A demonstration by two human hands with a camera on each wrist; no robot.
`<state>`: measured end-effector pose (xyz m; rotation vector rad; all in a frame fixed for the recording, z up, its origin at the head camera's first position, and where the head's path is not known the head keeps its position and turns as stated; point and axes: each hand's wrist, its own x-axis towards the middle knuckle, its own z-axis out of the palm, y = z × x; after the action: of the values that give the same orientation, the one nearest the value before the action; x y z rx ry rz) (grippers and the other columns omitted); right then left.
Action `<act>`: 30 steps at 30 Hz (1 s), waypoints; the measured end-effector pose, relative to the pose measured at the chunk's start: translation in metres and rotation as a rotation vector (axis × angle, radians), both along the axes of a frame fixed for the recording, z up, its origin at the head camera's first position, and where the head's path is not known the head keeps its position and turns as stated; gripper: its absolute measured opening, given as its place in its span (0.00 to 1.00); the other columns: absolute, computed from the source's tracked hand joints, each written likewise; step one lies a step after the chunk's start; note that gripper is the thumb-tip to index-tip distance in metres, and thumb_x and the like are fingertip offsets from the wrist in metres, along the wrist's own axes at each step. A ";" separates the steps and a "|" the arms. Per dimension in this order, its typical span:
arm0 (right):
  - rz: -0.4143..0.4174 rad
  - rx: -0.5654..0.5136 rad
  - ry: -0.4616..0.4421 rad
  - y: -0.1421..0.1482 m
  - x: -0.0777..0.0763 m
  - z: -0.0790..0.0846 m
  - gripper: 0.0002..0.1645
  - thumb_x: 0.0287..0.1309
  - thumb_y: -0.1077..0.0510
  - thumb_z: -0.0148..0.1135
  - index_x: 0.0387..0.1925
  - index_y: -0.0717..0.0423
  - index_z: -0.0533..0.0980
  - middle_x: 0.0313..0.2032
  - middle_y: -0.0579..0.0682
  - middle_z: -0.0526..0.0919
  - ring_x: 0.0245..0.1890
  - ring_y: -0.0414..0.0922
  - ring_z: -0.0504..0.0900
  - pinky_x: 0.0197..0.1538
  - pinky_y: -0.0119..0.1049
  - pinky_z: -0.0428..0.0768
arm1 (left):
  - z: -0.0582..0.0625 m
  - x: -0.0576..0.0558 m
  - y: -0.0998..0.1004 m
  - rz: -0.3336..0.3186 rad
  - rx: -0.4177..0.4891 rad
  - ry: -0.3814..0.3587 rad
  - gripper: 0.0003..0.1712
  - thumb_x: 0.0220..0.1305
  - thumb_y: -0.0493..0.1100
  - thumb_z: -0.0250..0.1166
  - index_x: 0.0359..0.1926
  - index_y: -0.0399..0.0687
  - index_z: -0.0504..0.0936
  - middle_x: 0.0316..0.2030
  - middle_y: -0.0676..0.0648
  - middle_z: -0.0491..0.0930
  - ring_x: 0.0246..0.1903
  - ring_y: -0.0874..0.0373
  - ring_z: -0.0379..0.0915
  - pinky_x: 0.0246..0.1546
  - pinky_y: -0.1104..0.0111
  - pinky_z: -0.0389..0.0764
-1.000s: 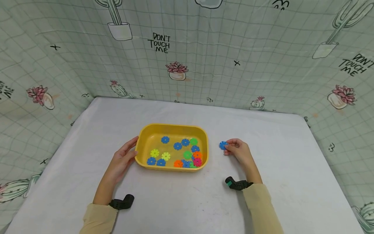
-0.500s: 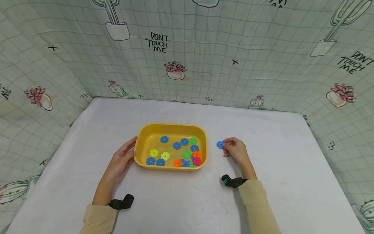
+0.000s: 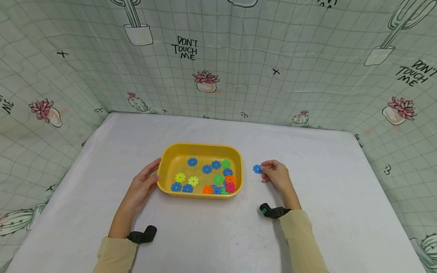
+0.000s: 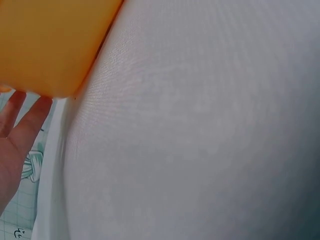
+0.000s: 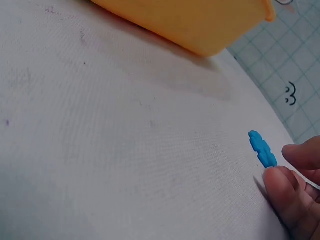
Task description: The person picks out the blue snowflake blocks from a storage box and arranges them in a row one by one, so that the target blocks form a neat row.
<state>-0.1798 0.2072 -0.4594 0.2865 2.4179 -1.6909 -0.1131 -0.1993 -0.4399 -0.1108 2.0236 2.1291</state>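
Right of the yellow tray [image 3: 201, 196], my right hand [image 3: 277, 176] pinches a blue notched plastic disc [image 3: 257, 169] between thumb and fingers. In the right wrist view the blue disc [image 5: 262, 149] juts from the fingertips, just over the white cloth. My left hand [image 3: 141, 187] rests with fairly straight fingers against the tray's left end; in the left wrist view its fingertips [image 4: 42, 107] touch the tray wall [image 4: 50, 50]. Several similar discs lie in the tray, among them a yellow disc [image 3: 193, 181], a green disc [image 3: 218, 179], an orange disc [image 3: 208, 189] and a pink disc [image 3: 230, 187].
White cloth [image 3: 205, 235] covers the table under the tray and both hands. A patterned curtain [image 3: 239, 57] hangs behind the table and at both sides. Black wrist cameras are strapped to each wrist, the left camera [image 3: 142, 235] and the right camera [image 3: 274, 211].
My right hand has shifted slightly left toward the tray with the blue disc in its pinch, then holds still. The left hand stays against the tray.
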 end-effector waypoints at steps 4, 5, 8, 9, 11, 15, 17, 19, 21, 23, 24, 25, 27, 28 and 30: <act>-0.023 -0.047 -0.016 0.000 0.004 0.002 0.20 0.60 0.63 0.56 0.51 0.69 0.69 0.29 0.49 0.74 0.22 0.35 0.78 0.29 0.28 0.82 | 0.001 0.000 0.000 -0.001 -0.001 -0.009 0.32 0.68 0.37 0.52 0.71 0.45 0.54 0.70 0.40 0.53 0.54 0.71 0.66 0.50 0.83 0.73; -0.026 -0.056 -0.019 -0.001 0.006 0.004 0.20 0.61 0.62 0.56 0.52 0.69 0.69 0.30 0.49 0.74 0.24 0.36 0.79 0.31 0.29 0.83 | 0.001 0.000 0.000 0.000 -0.002 -0.010 0.32 0.68 0.37 0.52 0.71 0.45 0.54 0.70 0.40 0.52 0.54 0.71 0.66 0.50 0.83 0.73; -0.023 -0.051 -0.001 -0.001 0.010 0.010 0.21 0.61 0.60 0.56 0.52 0.68 0.69 0.33 0.50 0.75 0.27 0.37 0.80 0.33 0.30 0.83 | 0.001 0.000 0.000 -0.001 -0.006 -0.011 0.32 0.68 0.38 0.52 0.71 0.45 0.54 0.70 0.41 0.52 0.54 0.71 0.66 0.50 0.83 0.73; -0.017 -0.044 0.013 -0.002 0.011 0.013 0.21 0.61 0.60 0.56 0.53 0.68 0.69 0.34 0.50 0.76 0.28 0.38 0.80 0.35 0.31 0.83 | 0.001 0.000 0.000 -0.001 -0.007 -0.010 0.32 0.68 0.37 0.51 0.71 0.45 0.54 0.70 0.41 0.52 0.54 0.71 0.66 0.50 0.83 0.73; -0.008 -0.032 0.049 -0.004 0.015 0.020 0.22 0.60 0.59 0.57 0.53 0.68 0.69 0.35 0.50 0.77 0.30 0.40 0.81 0.37 0.33 0.83 | 0.001 0.000 0.000 -0.002 -0.008 -0.008 0.32 0.68 0.37 0.51 0.71 0.45 0.54 0.70 0.41 0.52 0.55 0.70 0.66 0.51 0.82 0.73; 0.010 -0.019 0.111 -0.013 0.022 0.037 0.25 0.60 0.54 0.59 0.52 0.67 0.70 0.37 0.50 0.78 0.36 0.45 0.81 0.42 0.34 0.83 | 0.000 0.000 0.000 -0.003 -0.002 -0.006 0.32 0.68 0.37 0.51 0.71 0.45 0.54 0.70 0.41 0.52 0.55 0.70 0.65 0.51 0.82 0.72; 0.019 -0.017 0.131 -0.020 0.027 0.046 0.25 0.59 0.52 0.60 0.52 0.66 0.71 0.39 0.52 0.78 0.36 0.46 0.81 0.43 0.31 0.82 | 0.000 0.000 0.000 -0.002 0.003 -0.003 0.32 0.68 0.37 0.51 0.71 0.45 0.54 0.70 0.40 0.52 0.55 0.71 0.66 0.51 0.82 0.73; 0.037 -0.019 0.155 -0.028 0.031 0.055 0.24 0.59 0.51 0.60 0.50 0.64 0.72 0.40 0.55 0.79 0.36 0.44 0.80 0.43 0.29 0.82 | 0.000 0.000 0.000 -0.002 0.007 -0.001 0.32 0.68 0.37 0.51 0.71 0.44 0.53 0.70 0.40 0.52 0.55 0.70 0.66 0.51 0.82 0.73; 0.060 -0.027 0.183 -0.037 0.035 0.061 0.22 0.59 0.52 0.60 0.49 0.63 0.73 0.41 0.57 0.79 0.35 0.42 0.80 0.44 0.28 0.81 | 0.000 0.000 -0.001 -0.002 0.010 -0.001 0.32 0.68 0.37 0.51 0.71 0.44 0.53 0.70 0.40 0.52 0.55 0.70 0.65 0.51 0.82 0.73; 0.091 -0.041 0.214 -0.047 0.039 0.066 0.19 0.59 0.54 0.60 0.47 0.63 0.74 0.41 0.59 0.79 0.36 0.42 0.79 0.44 0.29 0.81 | -0.001 0.000 0.000 0.002 0.007 -0.003 0.32 0.68 0.38 0.51 0.71 0.45 0.54 0.70 0.41 0.52 0.55 0.70 0.65 0.51 0.82 0.73; 0.107 -0.046 0.226 -0.052 0.041 0.067 0.18 0.59 0.55 0.60 0.46 0.63 0.74 0.41 0.59 0.79 0.37 0.42 0.78 0.44 0.28 0.80 | -0.001 0.000 0.000 0.003 0.006 -0.005 0.32 0.68 0.38 0.52 0.71 0.45 0.54 0.70 0.41 0.52 0.55 0.71 0.65 0.51 0.82 0.73; 0.124 -0.049 0.238 -0.056 0.043 0.069 0.17 0.59 0.55 0.60 0.46 0.63 0.74 0.41 0.58 0.79 0.37 0.43 0.77 0.44 0.28 0.80 | -0.001 0.000 0.000 0.003 0.006 -0.005 0.32 0.68 0.38 0.52 0.71 0.45 0.54 0.70 0.41 0.52 0.55 0.70 0.65 0.51 0.83 0.73; 0.159 -0.062 0.252 -0.066 0.047 0.071 0.16 0.59 0.57 0.60 0.45 0.63 0.74 0.41 0.58 0.79 0.39 0.44 0.77 0.44 0.26 0.79 | -0.001 0.000 -0.001 0.003 0.005 -0.005 0.32 0.68 0.38 0.52 0.71 0.45 0.54 0.70 0.41 0.52 0.55 0.70 0.65 0.51 0.83 0.73; 0.179 -0.070 0.257 -0.071 0.049 0.072 0.16 0.59 0.58 0.60 0.45 0.63 0.75 0.41 0.58 0.79 0.40 0.45 0.77 0.44 0.25 0.79 | -0.001 0.000 -0.001 0.002 0.007 -0.003 0.32 0.68 0.38 0.52 0.71 0.45 0.54 0.70 0.41 0.52 0.55 0.70 0.65 0.51 0.82 0.73; 0.221 -0.086 0.258 -0.080 0.051 0.072 0.15 0.58 0.59 0.61 0.45 0.63 0.75 0.41 0.58 0.80 0.41 0.48 0.78 0.44 0.24 0.79 | 0.000 0.000 -0.001 0.002 0.007 -0.003 0.32 0.68 0.38 0.52 0.71 0.45 0.53 0.70 0.41 0.52 0.55 0.71 0.66 0.51 0.82 0.73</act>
<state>-0.1288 0.1271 -0.3875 -0.2168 2.4292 -1.8186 -0.1132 -0.2003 -0.4404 -0.1142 2.0146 2.1359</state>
